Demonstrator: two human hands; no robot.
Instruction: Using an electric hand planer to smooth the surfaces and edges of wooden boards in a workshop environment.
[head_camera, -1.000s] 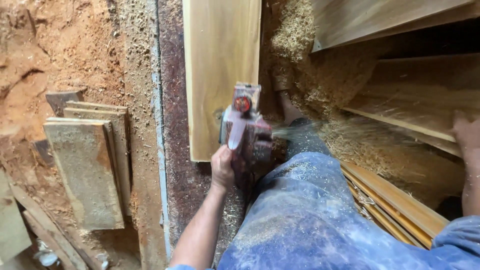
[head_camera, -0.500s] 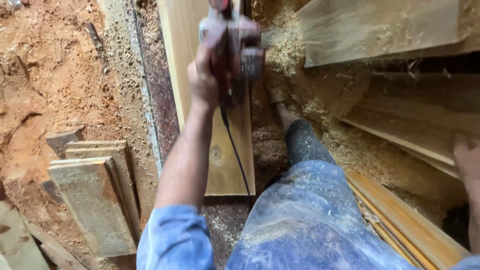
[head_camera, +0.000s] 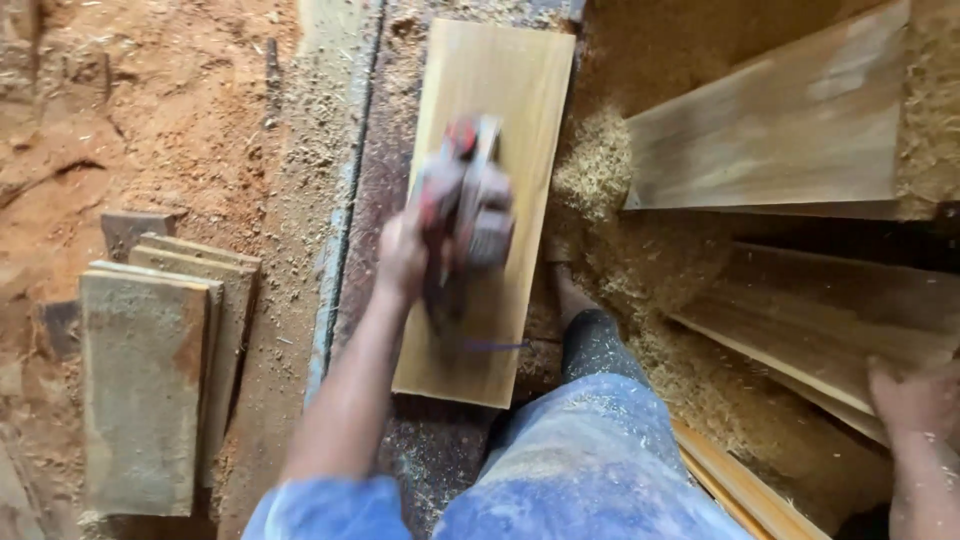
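Observation:
My left hand (head_camera: 405, 255) grips a red and grey electric hand planer (head_camera: 470, 205), blurred by motion, resting on a pale wooden board (head_camera: 490, 80) that lies lengthwise on a rusty metal bench (head_camera: 365, 200). A dark cord (head_camera: 490, 345) trails from the planer across the board's near end. My right hand (head_camera: 915, 400) rests at the far right edge on a slanted plank (head_camera: 830, 330), holding nothing I can make out. My leg in dusty blue trousers (head_camera: 590, 450) stands beside the board.
A stack of weathered boards (head_camera: 150, 370) lies on the reddish dirt at left. Heaps of wood shavings (head_camera: 640, 250) sit right of the bench. Larger planks (head_camera: 780, 130) lean at upper right, and thin strips (head_camera: 740, 490) lie at lower right.
The planer and my left hand went forward along the board, then came back toward me to its middle. The view shifted, showing the board's far end. My right hand stayed at the right.

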